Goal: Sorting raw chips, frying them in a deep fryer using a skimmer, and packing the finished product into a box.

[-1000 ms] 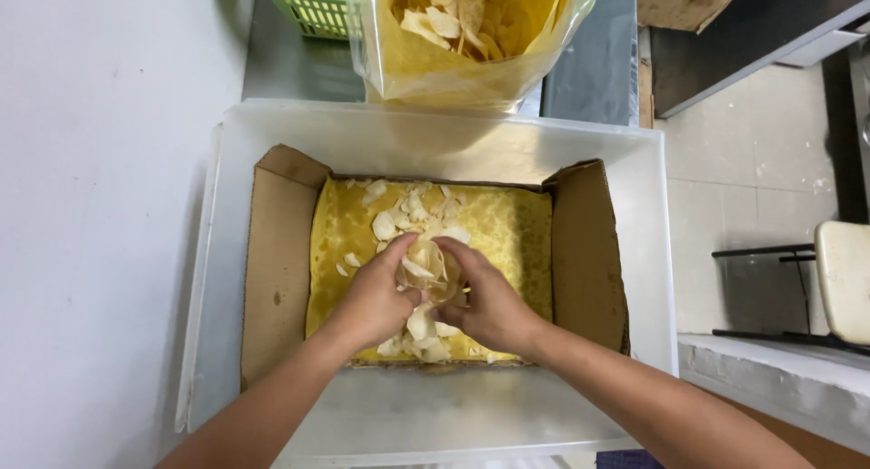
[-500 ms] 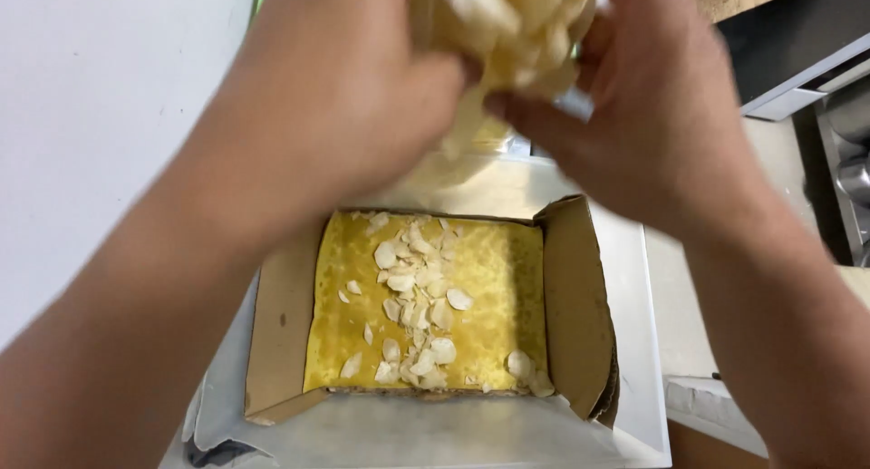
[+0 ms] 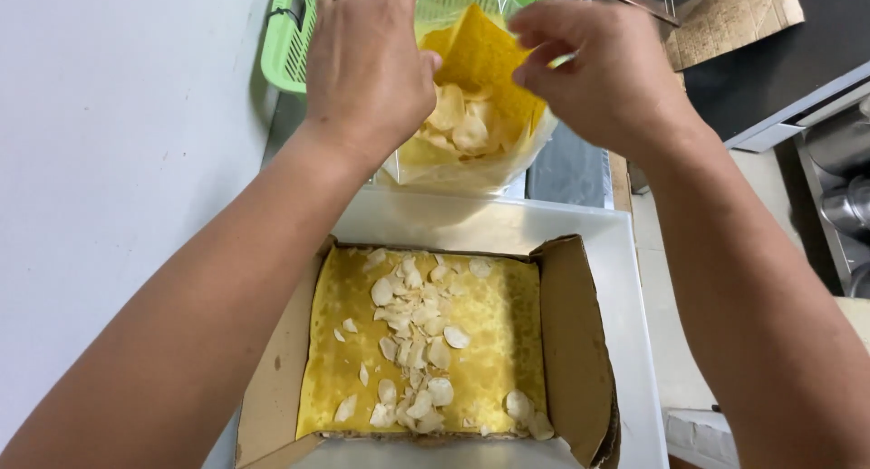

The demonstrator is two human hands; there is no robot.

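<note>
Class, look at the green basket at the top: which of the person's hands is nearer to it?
Left. The left hand overlaps the green basket; the right hand is off to its right, at the clear bag.

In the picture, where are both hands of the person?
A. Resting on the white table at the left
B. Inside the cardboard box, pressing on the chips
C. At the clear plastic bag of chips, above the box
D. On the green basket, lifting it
C. The left hand and the right hand are both at the mouth of the clear plastic bag of chips, beyond the cardboard box.
</note>
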